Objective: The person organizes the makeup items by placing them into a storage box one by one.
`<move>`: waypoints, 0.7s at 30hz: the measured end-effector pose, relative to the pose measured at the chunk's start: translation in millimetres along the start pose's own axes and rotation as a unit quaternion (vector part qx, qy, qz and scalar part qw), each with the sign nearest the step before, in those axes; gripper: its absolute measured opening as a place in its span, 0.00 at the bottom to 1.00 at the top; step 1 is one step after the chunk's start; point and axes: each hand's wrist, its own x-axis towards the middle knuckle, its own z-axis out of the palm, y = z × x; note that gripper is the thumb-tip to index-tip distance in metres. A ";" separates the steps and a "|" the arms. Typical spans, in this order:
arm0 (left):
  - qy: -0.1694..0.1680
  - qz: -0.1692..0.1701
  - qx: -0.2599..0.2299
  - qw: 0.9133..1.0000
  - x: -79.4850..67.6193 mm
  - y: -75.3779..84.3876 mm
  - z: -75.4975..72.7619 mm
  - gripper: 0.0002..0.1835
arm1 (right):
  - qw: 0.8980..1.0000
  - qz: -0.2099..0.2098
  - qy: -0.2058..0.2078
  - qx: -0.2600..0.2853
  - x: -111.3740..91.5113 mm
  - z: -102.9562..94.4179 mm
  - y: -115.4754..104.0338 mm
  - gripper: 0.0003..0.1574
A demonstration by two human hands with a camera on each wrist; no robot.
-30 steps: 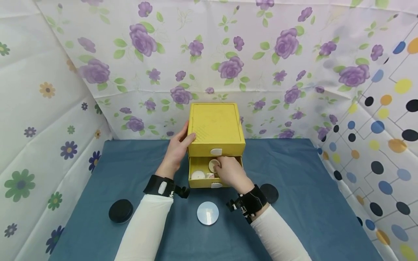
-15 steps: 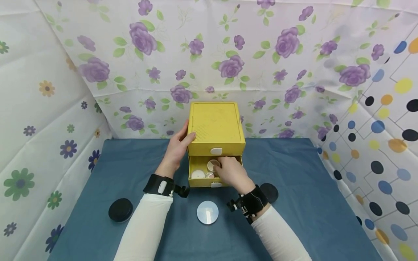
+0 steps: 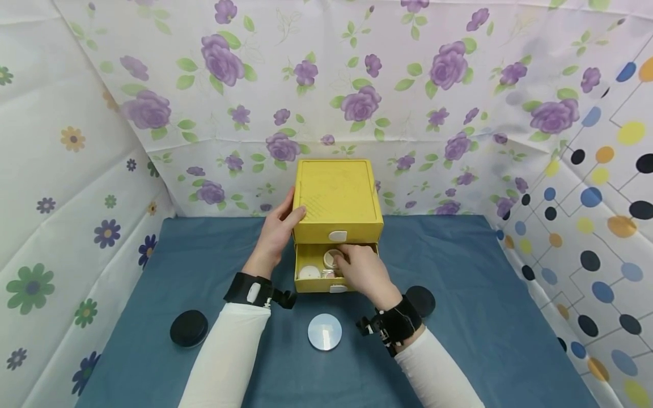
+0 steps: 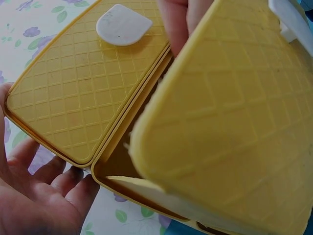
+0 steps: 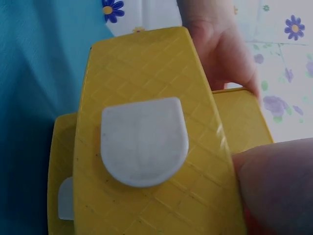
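A yellow chest of drawers (image 3: pixel 336 192) stands against the back cloth, with the drawer (image 3: pixel 306 287) below its top one pulled out. My left hand (image 3: pixel 272 241) rests along the chest's left side, its thumb on the top edge; in the left wrist view its fingers (image 4: pixel 54 171) touch the side wall. My right hand (image 3: pixel 364 272) reaches into the pulled-out drawer. Its fingertips are hidden, so what they hold cannot be told. Near its thumb lie a round pale-rimmed item (image 3: pixel 330 258), a white disc (image 3: pixel 308 272) and a small shiny piece (image 3: pixel 327 273).
On the blue cloth (image 3: pixel 285 374) a pale blue disc (image 3: pixel 324 332) lies in front of the chest. A thick black round item (image 3: pixel 189 328) is at left, a black disc (image 3: pixel 421 301) by my right wrist. A white knob (image 5: pixel 144 142) juts from the drawer front.
My right wrist has shifted slightly, while the hand stays in the drawer. The left hand and the chest keep their places.
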 end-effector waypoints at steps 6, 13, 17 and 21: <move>-0.002 -0.003 0.003 1.000 -2.4 6.1 0.7 0.37 | 0.981 -0.048 0.139 0.125 -22.7 -0.5 0.4 0.13; 0.001 -0.008 0.011 1.000 -0.6 5.2 1.7 0.37 | 0.890 -0.004 0.258 0.376 -71.9 8.4 -2.7 0.12; -0.001 0.000 0.006 1.000 -0.2 4.8 2.3 0.38 | 0.848 0.058 0.235 0.472 -91.8 20.3 5.1 0.15; -0.003 0.000 0.001 1.000 -0.5 3.2 3.1 0.37 | 0.835 0.136 0.169 0.505 -104.2 34.2 14.0 0.17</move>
